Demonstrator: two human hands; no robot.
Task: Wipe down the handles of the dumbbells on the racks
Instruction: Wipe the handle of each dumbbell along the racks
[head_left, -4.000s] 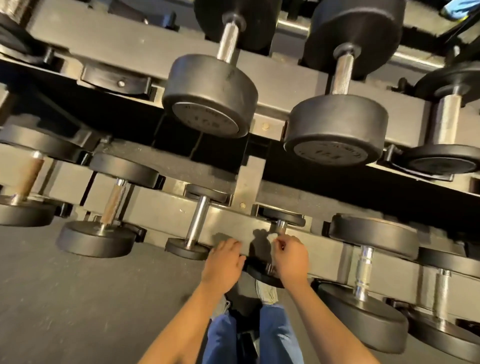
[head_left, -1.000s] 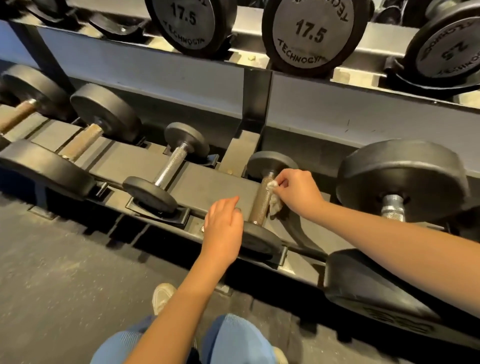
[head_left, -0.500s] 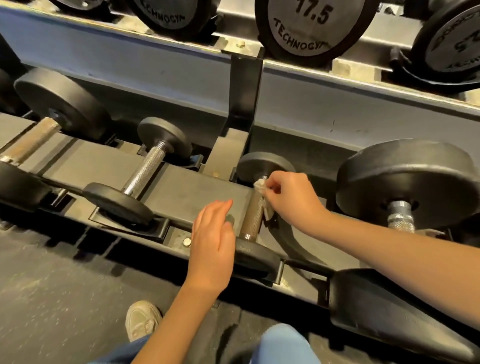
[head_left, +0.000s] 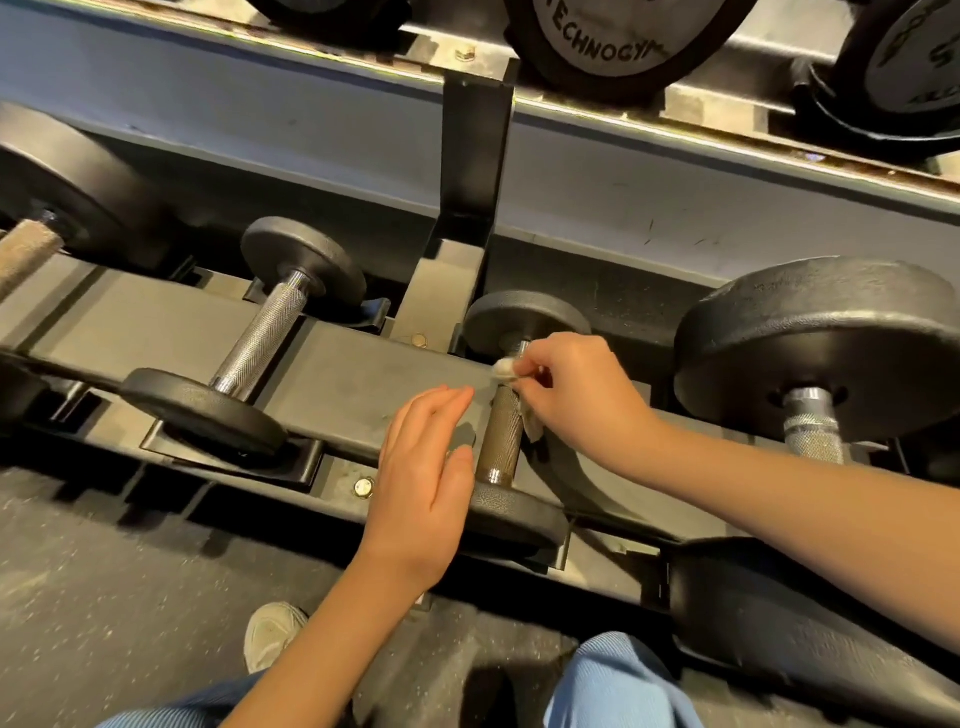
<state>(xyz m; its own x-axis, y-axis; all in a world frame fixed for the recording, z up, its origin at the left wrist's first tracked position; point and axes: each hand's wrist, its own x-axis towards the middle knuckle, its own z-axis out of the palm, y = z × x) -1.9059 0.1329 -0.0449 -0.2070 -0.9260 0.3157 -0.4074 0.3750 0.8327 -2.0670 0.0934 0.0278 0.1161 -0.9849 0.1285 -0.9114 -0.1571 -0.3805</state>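
Centre frame: right hand (head_left: 576, 395) pinches a small white wipe (head_left: 504, 370) against the far end of the short brown knurled dumbbell handle (head_left: 501, 434). The left hand (head_left: 421, 488), fingers straight and together, rests beside it. The chrome knurled handle (head_left: 262, 338) at left centre probably awaits wiping.

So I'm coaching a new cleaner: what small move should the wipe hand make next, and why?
Probably slide the wipe down the handle toward the near head. The right hand pinches it at the handle's far end, the length below is uncovered, and the left hand lies open beside it.
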